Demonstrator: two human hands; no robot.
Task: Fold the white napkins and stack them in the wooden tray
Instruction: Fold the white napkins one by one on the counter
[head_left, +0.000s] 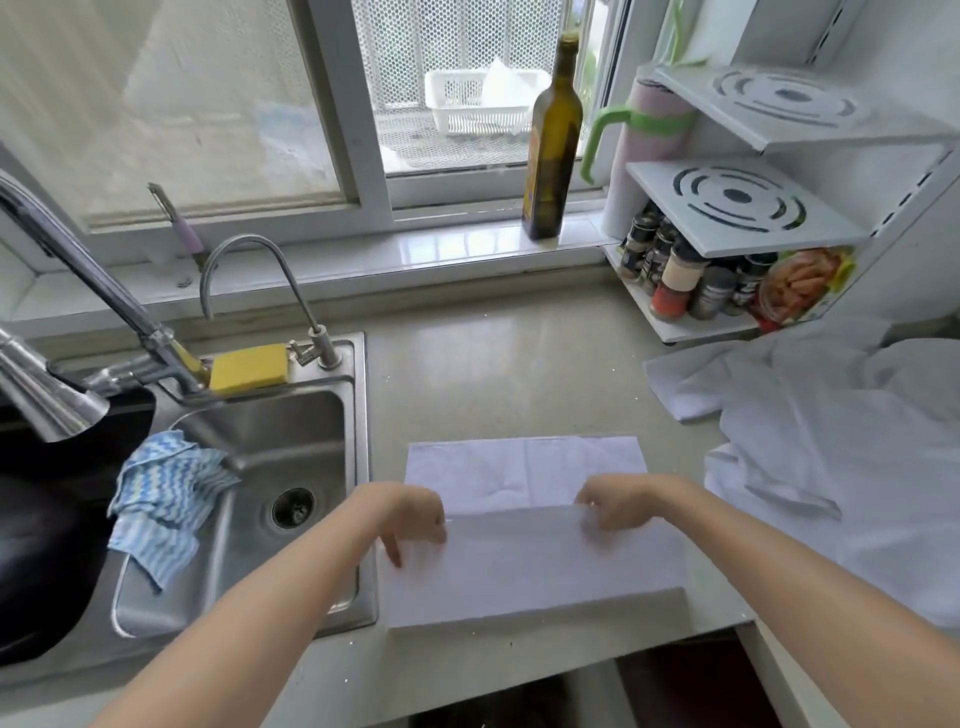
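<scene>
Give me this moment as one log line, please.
step: folding napkin | left hand: pinches near edge | right hand: pinches near edge | pile of white cloths: waiting, right | tray: not in view

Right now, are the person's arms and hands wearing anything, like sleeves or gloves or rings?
No. Both forearms are bare as far as the picture shows, with no sleeves. The left hand and right hand have no gloves; no rings, watch or bracelets show.

A yellow sponge (248, 368) sits behind the sink (291, 431); an olive bottle (551, 145) stands on the windowsill (363, 249).
</scene>
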